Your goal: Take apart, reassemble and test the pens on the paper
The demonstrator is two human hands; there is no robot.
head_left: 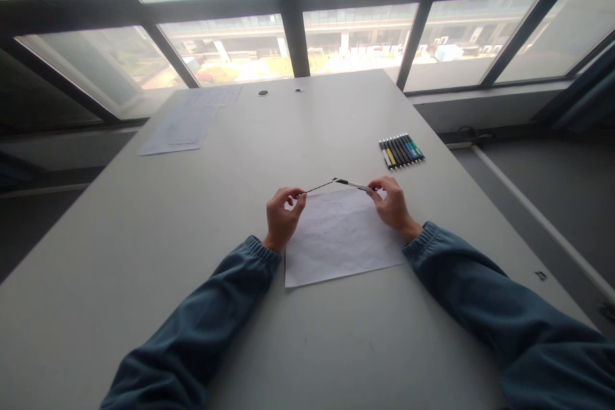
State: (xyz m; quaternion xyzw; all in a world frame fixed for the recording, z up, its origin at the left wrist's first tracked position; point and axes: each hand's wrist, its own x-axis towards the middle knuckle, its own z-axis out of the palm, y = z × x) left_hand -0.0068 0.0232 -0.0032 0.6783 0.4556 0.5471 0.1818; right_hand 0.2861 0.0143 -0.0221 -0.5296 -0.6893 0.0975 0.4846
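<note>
Nearby, markers [401, 150] and papers [185, 125] beyond both hands [283, 216] [393, 204] gripping pen [353, 184] and refill [317, 188] over sheet [339, 237].

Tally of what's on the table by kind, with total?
Pens in the row: about 8, too small to be sure
Pen parts in the hands: 2, thin refill in left hand, barrel in right hand
Paper sheet near hands: 1
Paper pile far left: 1
Total: about 12
</note>
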